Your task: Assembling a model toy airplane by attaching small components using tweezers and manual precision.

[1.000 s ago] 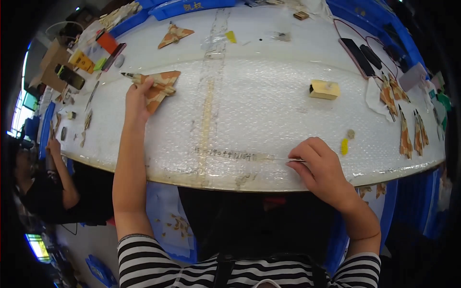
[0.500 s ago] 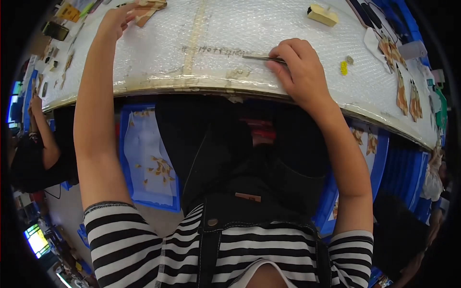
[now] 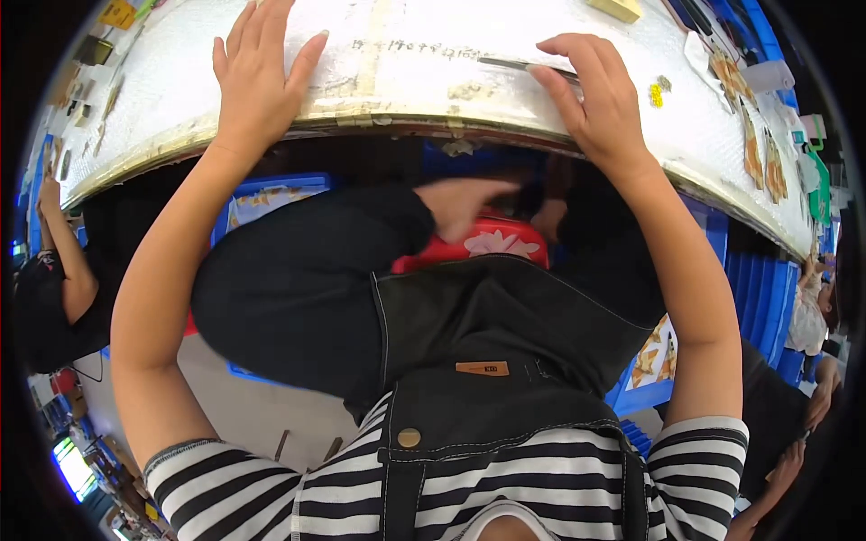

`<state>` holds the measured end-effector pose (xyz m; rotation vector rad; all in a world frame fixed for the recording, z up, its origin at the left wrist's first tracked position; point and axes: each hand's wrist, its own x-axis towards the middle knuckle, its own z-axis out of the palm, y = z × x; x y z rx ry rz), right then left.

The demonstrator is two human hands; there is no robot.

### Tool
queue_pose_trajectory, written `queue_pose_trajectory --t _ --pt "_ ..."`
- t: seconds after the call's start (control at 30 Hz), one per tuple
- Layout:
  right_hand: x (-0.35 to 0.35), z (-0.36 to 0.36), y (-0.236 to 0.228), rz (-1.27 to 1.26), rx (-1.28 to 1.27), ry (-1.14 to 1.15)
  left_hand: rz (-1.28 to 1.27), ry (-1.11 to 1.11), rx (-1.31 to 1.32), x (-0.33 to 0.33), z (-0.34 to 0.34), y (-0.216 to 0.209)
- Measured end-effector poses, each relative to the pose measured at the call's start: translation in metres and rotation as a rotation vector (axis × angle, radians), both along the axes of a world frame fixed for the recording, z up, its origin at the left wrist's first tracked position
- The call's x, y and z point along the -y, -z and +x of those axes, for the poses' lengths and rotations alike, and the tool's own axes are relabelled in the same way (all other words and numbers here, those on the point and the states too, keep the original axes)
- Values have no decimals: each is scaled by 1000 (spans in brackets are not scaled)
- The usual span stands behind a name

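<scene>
Spread fingers and an extended thumb show on my left hand [image 3: 257,81], which lies near the table's front edge with nothing in it. My right hand [image 3: 603,104] rests at the edge farther right, holding slim metal tweezers [image 3: 507,63] between thumb and fingers. Their tip points left over the white bubble-wrap cover [image 3: 406,77], beside a line of handwriting. To the right of that hand lie a small cluster of yellow bits [image 3: 656,96] and a little greyish cluster [image 3: 665,83]. A pale yellow block [image 3: 617,9] sits beyond it.
Brown-and-tan patterned pieces [image 3: 753,153] lie at the table's right side, near a clear cup [image 3: 769,78]. Below the table are blue trays [image 3: 717,239] and a red seat with a flower print [image 3: 501,242]. Other people sit to the left [image 3: 68,288] and right.
My left hand has left a patterned piece at the far left and come right and nearer, opening flat. My right hand keeps the tweezers. My left leg has swung outward, and a blurred bare foot shows.
</scene>
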<state>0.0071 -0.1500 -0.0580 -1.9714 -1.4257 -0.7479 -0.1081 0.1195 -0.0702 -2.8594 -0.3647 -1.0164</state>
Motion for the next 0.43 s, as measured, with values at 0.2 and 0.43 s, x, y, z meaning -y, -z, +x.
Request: queue_pose_trajectory --t 0.2,0.43 --pt "3 16 6 -107 75 5 -172 89 -120 -2 -6 -8" --pt "6 24 5 -52 -117 -19 34 90 -87 -22 -1 4"
